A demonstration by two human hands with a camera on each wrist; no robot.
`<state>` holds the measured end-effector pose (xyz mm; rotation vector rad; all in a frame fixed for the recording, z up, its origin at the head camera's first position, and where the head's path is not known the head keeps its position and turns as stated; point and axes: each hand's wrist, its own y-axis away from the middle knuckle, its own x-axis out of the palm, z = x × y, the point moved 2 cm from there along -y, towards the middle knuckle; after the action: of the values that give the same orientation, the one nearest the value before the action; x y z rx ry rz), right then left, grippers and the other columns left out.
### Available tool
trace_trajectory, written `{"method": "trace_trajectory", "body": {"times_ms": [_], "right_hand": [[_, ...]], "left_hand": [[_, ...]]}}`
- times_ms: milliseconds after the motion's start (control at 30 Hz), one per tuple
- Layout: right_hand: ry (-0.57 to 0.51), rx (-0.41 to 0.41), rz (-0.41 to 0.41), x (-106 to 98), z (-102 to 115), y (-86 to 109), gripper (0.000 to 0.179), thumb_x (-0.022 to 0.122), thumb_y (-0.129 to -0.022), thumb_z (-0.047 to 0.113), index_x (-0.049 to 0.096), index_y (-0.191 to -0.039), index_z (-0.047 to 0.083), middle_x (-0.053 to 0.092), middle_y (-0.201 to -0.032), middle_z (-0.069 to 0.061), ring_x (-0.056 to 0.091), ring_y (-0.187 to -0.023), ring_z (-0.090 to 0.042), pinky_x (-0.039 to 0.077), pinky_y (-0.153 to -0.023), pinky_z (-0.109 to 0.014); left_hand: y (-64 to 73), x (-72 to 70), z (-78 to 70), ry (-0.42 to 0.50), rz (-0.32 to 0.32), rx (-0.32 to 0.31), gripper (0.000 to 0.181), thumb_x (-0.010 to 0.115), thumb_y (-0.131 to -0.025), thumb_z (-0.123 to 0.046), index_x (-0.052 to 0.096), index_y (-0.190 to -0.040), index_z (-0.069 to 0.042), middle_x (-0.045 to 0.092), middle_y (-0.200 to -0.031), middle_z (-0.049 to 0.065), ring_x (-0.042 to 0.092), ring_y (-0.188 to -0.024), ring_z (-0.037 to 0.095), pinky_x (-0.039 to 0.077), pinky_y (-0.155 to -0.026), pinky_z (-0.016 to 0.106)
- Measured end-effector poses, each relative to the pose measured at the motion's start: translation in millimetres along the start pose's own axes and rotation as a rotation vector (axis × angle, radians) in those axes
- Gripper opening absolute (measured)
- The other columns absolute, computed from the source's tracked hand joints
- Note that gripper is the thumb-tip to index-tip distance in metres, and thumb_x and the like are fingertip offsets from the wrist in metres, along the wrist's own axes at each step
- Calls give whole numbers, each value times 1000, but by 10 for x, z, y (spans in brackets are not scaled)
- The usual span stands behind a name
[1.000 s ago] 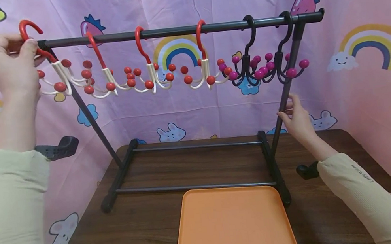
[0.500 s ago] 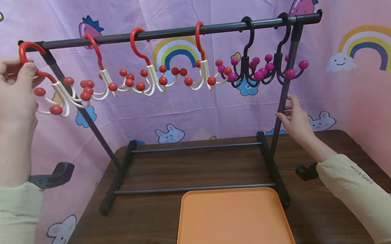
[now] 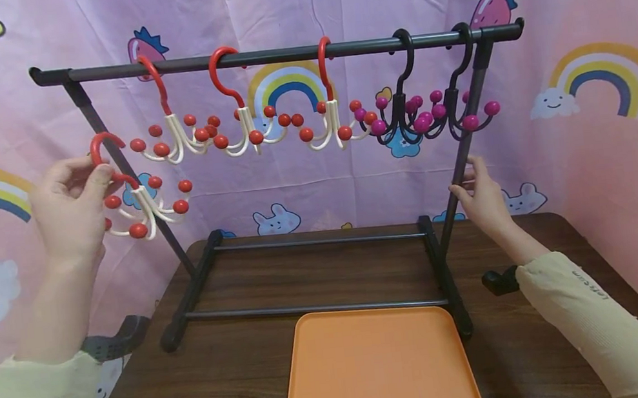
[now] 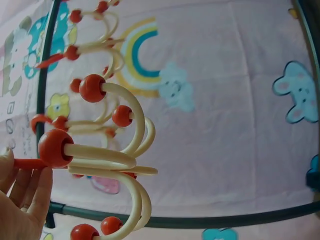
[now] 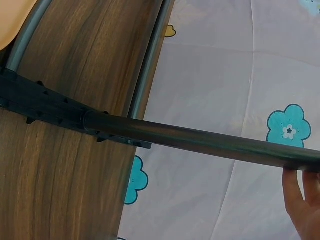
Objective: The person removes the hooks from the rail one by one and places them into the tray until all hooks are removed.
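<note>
In the head view, my left hand (image 3: 70,209) pinches the red hook of a multi-arm hanger (image 3: 147,207) at the left, below the bar and in front of the rack's left post. This hanger has cream curved arms tipped with red balls. In the left wrist view its arms (image 4: 102,155) fill the middle, fingers at the red neck. My right hand (image 3: 487,202) holds the right post (image 3: 452,211) of a dark garment rack, thumb in front and fingers behind. The right wrist view shows its fingers (image 5: 294,192) against the tube (image 5: 200,140).
Three red-and-cream hangers (image 3: 245,119) and two black ones with magenta balls (image 3: 400,109) hang on the top bar (image 3: 280,55). An orange tray (image 3: 380,367) lies on the brown wooden table (image 3: 227,377), before the rack's base. A patterned cloth (image 3: 364,188) backs everything.
My left hand has taken the leftmost red-hooked hanger off the bar's left end, then moved it down and to the right. My right hand stays on the post.
</note>
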<state>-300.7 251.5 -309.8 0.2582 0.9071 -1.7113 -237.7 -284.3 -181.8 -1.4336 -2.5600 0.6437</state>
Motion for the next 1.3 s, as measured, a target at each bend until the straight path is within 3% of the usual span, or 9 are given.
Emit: {"method": "trace_trajectory", "body": {"times_ms": [133,300,433,533,667,833,1067,1300], "right_hand": [[0,-5,1,-2,3,-2,50,51,-93,13,25,-135,13,53,-110,-25,54,-106,-43,44,-84,-58],[4,14,16,-9,-1,-1,51,51,-93,15,24,-136,14,52,-112,-25,53,-107,-43,44,-84,-59],[0,16,21,-10,-19,0,51,52,-93,15,24,-136,14,53,-112,-25,53,-108,-43,43,-86,-59],[-5,15,25,-9,-28,-7,50,52,-92,16,25,-135,14,53,-112,-25,53,-107,-43,42,-87,-59],[-10,32,37,-11,-31,-19,51,52,-92,16,24,-135,15,52,-113,-25,52,-109,-42,43,-87,-59],[-6,43,34,-26,-32,-29,52,52,-93,17,23,-137,15,51,-115,-25,52,-110,-42,43,-87,-59],[-1,43,35,-21,-13,-38,52,53,-92,15,25,-135,14,52,-113,-24,53,-108,-41,44,-85,-59],[10,44,42,-23,-4,-37,51,53,-92,14,25,-134,12,52,-112,-24,53,-108,-41,44,-85,-59]], "left_hand": [[122,77,132,-30,25,32,34,68,-78,-25,65,-109,-11,61,-89,-9,62,-75,-1,46,-64,5],[266,177,281,-83,52,51,28,67,-81,-19,65,-106,-9,63,-80,-12,60,-67,1,40,-45,9],[412,266,393,-129,106,47,31,66,-82,-23,63,-109,-9,63,-81,-14,60,-70,1,43,-50,9],[532,350,459,-84,139,35,29,67,-81,-23,64,-107,-9,64,-82,-13,61,-71,3,47,-56,9],[673,512,525,18,162,33,20,69,-79,-17,66,-98,-10,66,-76,-10,60,-67,5,46,-53,11],[824,760,589,30,222,48,21,68,-81,-17,65,-98,-4,64,-78,-11,59,-72,6,49,-62,13],[1027,1091,679,44,328,65,27,67,-82,-23,64,-98,-2,62,-80,-9,57,-71,9,41,-48,14],[1250,1378,789,113,487,20,27,67,-83,-22,62,-99,-1,64,-89,4,64,-84,13,51,-77,20]]}}
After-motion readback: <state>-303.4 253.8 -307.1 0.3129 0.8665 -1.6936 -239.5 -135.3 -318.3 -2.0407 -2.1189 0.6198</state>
